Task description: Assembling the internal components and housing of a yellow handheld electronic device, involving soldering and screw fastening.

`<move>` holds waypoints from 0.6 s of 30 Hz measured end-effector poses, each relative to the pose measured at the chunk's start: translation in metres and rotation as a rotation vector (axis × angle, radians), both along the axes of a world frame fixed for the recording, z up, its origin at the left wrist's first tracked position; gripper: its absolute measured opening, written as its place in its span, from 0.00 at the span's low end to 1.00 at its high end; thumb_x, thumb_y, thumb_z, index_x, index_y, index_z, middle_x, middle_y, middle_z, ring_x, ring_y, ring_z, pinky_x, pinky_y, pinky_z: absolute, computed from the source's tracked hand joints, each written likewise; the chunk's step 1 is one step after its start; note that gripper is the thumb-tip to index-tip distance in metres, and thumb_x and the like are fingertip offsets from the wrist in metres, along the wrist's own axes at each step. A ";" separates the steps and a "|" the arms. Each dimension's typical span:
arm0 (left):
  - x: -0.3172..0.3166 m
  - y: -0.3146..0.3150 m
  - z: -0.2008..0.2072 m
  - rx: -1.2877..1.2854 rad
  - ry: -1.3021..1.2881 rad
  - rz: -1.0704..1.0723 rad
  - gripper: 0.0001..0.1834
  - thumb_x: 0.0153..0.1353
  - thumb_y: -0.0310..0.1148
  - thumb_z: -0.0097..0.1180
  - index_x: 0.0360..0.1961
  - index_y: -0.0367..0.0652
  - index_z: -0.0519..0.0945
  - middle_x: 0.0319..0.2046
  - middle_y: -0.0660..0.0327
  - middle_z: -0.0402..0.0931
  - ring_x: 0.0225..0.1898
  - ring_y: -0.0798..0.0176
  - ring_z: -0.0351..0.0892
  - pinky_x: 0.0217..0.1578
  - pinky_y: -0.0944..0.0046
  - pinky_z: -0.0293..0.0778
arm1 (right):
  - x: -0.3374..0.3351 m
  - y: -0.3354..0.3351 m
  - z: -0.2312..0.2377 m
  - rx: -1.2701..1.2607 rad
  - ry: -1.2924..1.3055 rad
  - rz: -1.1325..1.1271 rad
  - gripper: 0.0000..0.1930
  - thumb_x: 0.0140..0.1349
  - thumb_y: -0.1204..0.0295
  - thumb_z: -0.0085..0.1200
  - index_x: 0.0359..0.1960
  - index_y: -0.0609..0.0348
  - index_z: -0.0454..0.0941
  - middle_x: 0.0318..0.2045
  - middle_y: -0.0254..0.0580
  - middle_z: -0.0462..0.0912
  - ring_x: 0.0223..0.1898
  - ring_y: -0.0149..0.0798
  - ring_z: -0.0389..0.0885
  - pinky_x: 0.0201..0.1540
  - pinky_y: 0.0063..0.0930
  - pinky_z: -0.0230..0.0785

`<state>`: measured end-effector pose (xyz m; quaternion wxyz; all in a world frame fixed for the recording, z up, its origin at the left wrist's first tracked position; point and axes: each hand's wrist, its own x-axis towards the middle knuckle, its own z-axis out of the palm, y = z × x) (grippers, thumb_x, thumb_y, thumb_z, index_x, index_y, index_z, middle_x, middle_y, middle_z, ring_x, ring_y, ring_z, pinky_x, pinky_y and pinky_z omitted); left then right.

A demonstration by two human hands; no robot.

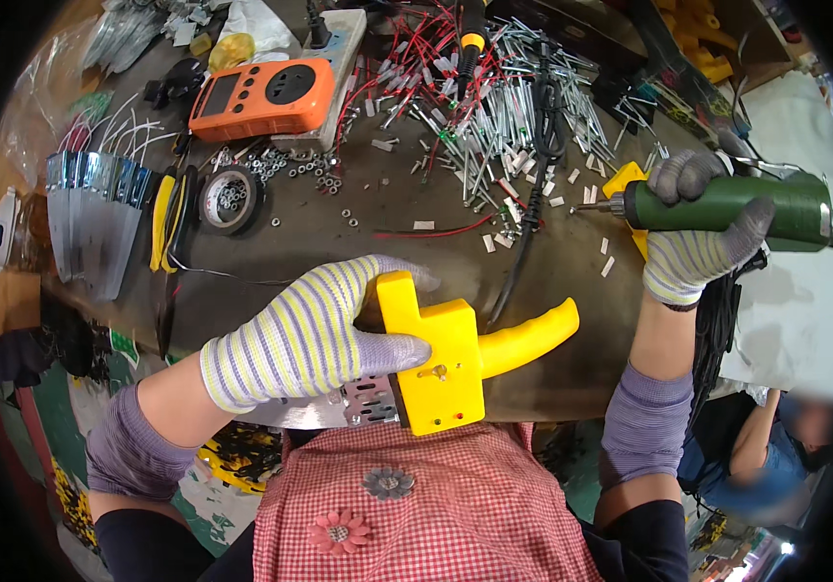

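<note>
My left hand (315, 335), in a striped glove, grips a yellow plastic tool housing (444, 373) near the table's front edge, thumb on its face. A curved yellow handle (533, 338) sticks out to the right from the housing, and a slotted metal plate (371, 400) extends from its left side. At the right, my right hand (703, 228) is wrapped round a green electric screwdriver (785, 209), its bit (591, 207) pointing left. Behind that bit lies a yellow part (627, 179), partly hidden by the screwdriver and hand.
Long screws (494, 136) and red wires (416, 44) are heaped at the back. An orange meter (261, 97) lies at back left, near loose nuts (290, 165), a tape roll (230, 199), yellow-handled pliers (162, 223) and metal blades (96, 218). Another person (766, 446) sits at lower right.
</note>
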<state>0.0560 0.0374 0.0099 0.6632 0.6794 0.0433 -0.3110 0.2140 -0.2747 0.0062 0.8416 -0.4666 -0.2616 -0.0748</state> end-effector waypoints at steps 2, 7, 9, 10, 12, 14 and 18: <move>0.000 -0.002 -0.001 0.010 -0.027 0.021 0.35 0.54 0.32 0.69 0.62 0.31 0.71 0.52 0.55 0.79 0.54 0.63 0.77 0.60 0.62 0.71 | -0.007 -0.008 0.005 -0.075 -0.002 -0.012 0.40 0.60 0.36 0.50 0.60 0.59 0.69 0.23 0.36 0.65 0.26 0.37 0.63 0.36 0.36 0.60; -0.001 0.004 -0.016 0.035 -0.027 -0.010 0.33 0.56 0.33 0.71 0.60 0.30 0.72 0.47 0.56 0.82 0.51 0.65 0.80 0.55 0.65 0.75 | -0.070 0.020 0.049 -0.072 -0.101 0.076 0.32 0.58 0.39 0.55 0.47 0.57 0.74 0.28 0.37 0.69 0.28 0.37 0.65 0.37 0.36 0.60; 0.001 -0.001 -0.010 -0.016 0.022 -0.034 0.29 0.58 0.32 0.70 0.58 0.31 0.75 0.48 0.55 0.82 0.51 0.64 0.80 0.54 0.64 0.75 | -0.098 0.040 0.064 0.075 -0.055 -0.048 0.28 0.59 0.42 0.57 0.43 0.56 0.76 0.29 0.37 0.70 0.27 0.37 0.66 0.35 0.36 0.61; 0.006 -0.005 -0.006 -0.023 0.019 -0.025 0.29 0.58 0.32 0.70 0.58 0.31 0.75 0.48 0.55 0.82 0.51 0.64 0.80 0.54 0.64 0.75 | -0.114 0.057 0.062 0.058 -0.076 -0.025 0.28 0.59 0.43 0.57 0.43 0.57 0.75 0.29 0.38 0.71 0.27 0.38 0.66 0.34 0.36 0.62; 0.007 -0.001 0.001 0.210 -0.074 -0.109 0.29 0.57 0.33 0.71 0.57 0.32 0.76 0.47 0.55 0.82 0.50 0.64 0.81 0.54 0.62 0.75 | -0.136 0.101 0.049 0.036 -0.115 0.058 0.27 0.59 0.44 0.58 0.42 0.57 0.75 0.29 0.39 0.72 0.26 0.38 0.68 0.33 0.37 0.63; 0.005 0.003 -0.003 0.195 -0.068 -0.076 0.30 0.57 0.36 0.72 0.57 0.33 0.76 0.46 0.54 0.82 0.49 0.62 0.81 0.53 0.62 0.75 | -0.150 0.109 0.048 0.008 -0.157 0.126 0.26 0.59 0.45 0.58 0.42 0.57 0.75 0.28 0.40 0.72 0.26 0.39 0.69 0.32 0.37 0.65; 0.006 0.004 -0.005 0.308 -0.233 -0.121 0.35 0.54 0.45 0.73 0.57 0.33 0.76 0.46 0.51 0.82 0.48 0.59 0.82 0.53 0.62 0.75 | -0.168 0.146 0.046 -0.046 -0.251 0.236 0.25 0.59 0.47 0.60 0.41 0.58 0.74 0.28 0.42 0.74 0.25 0.40 0.71 0.30 0.37 0.67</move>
